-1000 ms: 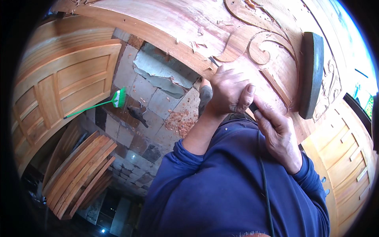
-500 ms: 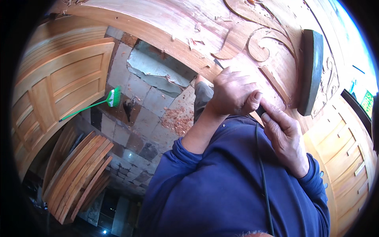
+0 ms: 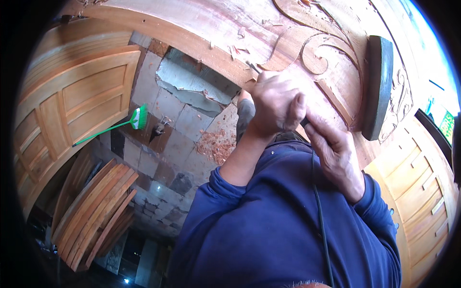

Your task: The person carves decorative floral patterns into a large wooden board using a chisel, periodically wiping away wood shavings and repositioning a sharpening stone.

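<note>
A wooden panel (image 3: 331, 86) with carved scrolls in raised relief lies in front of me. My left hand (image 3: 278, 103) is wrapped around a carving chisel; its thin metal blade (image 3: 254, 68) sticks out past the knuckles, over the panel's near edge strip. My right hand (image 3: 336, 151) closes on the back end of the same chisel, where a little of a dark handle shows between the hands. Most of the handle is hidden by my fingers. Pale wood shavings (image 3: 235, 51) lie close to the blade tip.
A dark, slightly curved block (image 3: 378, 89) rests on the panel at right. Left are a panelled door (image 3: 91, 91), a green broom (image 3: 138, 118) and stacked curved boards (image 3: 98, 211). Shavings (image 3: 216, 145) litter the tiled floor. Another panelled door (image 3: 420, 192) lies at right.
Both hands have slid left and slightly forward with the chisel. Its blade tip now sits farther left, nearer the loose shavings. Both hands keep their hold.
</note>
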Demonstrator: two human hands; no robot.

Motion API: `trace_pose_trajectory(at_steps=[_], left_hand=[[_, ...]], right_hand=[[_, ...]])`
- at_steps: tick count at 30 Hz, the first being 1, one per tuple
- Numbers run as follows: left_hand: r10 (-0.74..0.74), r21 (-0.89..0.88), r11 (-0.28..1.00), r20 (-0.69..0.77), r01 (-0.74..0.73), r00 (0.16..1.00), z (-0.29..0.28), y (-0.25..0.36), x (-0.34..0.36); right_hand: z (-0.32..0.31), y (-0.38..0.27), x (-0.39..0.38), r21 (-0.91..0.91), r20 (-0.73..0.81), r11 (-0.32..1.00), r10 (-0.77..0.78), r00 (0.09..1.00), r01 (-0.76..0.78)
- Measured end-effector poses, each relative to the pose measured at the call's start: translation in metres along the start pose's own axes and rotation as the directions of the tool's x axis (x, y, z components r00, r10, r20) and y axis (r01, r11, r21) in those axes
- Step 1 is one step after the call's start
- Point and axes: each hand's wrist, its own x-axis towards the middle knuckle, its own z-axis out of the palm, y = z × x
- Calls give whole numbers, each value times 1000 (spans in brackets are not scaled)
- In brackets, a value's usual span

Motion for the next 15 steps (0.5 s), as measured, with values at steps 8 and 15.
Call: trace_pose_trajectory(at_steps=[8,15], left_hand=[[31,-68,997,6,-31,999,5,7,0],[24,-62,998,44,-21,999,7,10,0]], right_hand=[[-14,-19,-16,-13,39,991,132,991,-131],[-18,-21,-15,-69,40,991,116,992,-113]])
